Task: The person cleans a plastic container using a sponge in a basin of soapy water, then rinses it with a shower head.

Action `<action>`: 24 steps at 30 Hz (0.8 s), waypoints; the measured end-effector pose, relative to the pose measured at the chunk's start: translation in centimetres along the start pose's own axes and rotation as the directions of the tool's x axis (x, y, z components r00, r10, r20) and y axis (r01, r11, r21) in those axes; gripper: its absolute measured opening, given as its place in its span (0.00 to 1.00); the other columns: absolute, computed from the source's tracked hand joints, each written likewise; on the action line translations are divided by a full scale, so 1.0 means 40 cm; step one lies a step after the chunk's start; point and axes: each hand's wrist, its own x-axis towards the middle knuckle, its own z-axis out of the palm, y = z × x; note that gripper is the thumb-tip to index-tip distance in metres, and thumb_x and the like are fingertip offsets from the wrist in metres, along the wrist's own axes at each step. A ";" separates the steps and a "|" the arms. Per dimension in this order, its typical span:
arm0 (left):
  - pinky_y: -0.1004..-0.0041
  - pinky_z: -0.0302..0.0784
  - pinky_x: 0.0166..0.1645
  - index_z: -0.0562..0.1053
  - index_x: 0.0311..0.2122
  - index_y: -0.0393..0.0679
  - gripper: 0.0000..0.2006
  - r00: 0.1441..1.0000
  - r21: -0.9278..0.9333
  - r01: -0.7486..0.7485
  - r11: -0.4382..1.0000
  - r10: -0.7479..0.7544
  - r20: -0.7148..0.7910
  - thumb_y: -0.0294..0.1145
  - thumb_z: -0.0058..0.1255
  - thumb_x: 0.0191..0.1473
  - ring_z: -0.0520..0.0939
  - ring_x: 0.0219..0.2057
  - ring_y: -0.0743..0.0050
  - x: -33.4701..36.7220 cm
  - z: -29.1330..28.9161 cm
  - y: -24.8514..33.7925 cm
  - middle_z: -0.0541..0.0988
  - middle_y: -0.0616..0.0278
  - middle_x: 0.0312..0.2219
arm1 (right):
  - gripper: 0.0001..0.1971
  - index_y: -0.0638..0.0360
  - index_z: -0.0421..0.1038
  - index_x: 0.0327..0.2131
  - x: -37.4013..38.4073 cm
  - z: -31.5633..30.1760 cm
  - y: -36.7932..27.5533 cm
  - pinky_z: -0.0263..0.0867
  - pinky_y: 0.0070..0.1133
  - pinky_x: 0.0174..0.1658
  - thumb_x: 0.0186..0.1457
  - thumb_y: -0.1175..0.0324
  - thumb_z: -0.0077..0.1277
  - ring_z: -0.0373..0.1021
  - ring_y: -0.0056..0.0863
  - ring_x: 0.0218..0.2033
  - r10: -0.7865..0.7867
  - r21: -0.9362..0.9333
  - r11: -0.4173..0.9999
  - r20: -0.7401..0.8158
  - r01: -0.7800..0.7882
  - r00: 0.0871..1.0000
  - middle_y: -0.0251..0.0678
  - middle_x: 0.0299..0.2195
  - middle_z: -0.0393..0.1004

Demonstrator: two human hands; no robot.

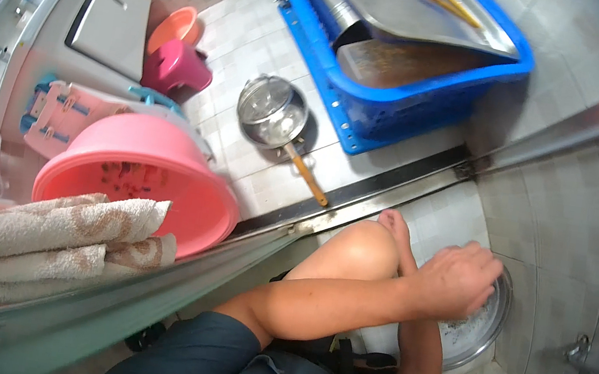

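Observation:
My left hand [456, 280] reaches across my body to the right, its fingers curled closed. Whatever they hold, if anything, is hidden beneath the knuckles. Below that hand, my right forearm [420, 352] rises from its dark sleeve and passes behind it, so my right hand cannot be seen. A round silver metal basin [503, 299] lies on the tiled floor under and beside the left hand, partly covered by it. Its inside shows dark specks. My bent knee [363, 254] and bare foot [396, 225] are left of the hands.
Past a dark-and-metal door track [342, 213], a strainer [273, 113] with a wooden handle rests in a pan. Beyond stands a blue crate [403, 113] of metal trays. At left are a pink tub [145, 134], towels [68, 234] over a glass panel, and a pink stool [176, 66].

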 end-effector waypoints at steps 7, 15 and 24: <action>0.59 0.78 0.40 0.73 0.44 0.40 0.17 1.000 -0.057 -0.009 0.998 0.007 -0.025 0.36 0.59 0.51 0.81 0.37 0.51 0.018 0.064 0.005 0.78 0.52 0.35 | 0.16 0.62 0.72 0.49 -0.418 -0.359 0.019 0.72 0.29 0.42 0.65 0.61 0.49 0.76 0.32 0.36 0.017 -0.187 0.982 0.000 -0.017 1.000 0.40 0.42 0.79; 0.73 0.74 0.33 0.72 0.48 0.37 0.19 0.924 -0.504 0.321 0.802 -0.381 -0.018 0.37 0.60 0.57 0.75 0.27 0.80 0.050 0.094 -0.101 0.77 0.64 0.29 | 0.12 0.64 0.71 0.47 -0.824 -0.500 -0.021 0.71 0.20 0.33 0.66 0.66 0.47 0.74 0.23 0.29 0.302 0.310 0.921 -0.187 -0.235 0.935 0.37 0.34 0.77; 0.77 0.72 0.41 0.68 0.46 0.40 0.14 0.704 -0.367 -0.077 0.927 -0.209 -0.678 0.31 0.57 0.60 0.74 0.36 0.77 0.226 -0.119 -0.113 0.73 0.62 0.38 | 0.12 0.63 0.71 0.47 -0.917 -0.540 0.063 0.71 0.20 0.32 0.66 0.65 0.48 0.74 0.23 0.32 0.324 0.304 0.925 -0.311 -0.229 0.894 0.37 0.35 0.77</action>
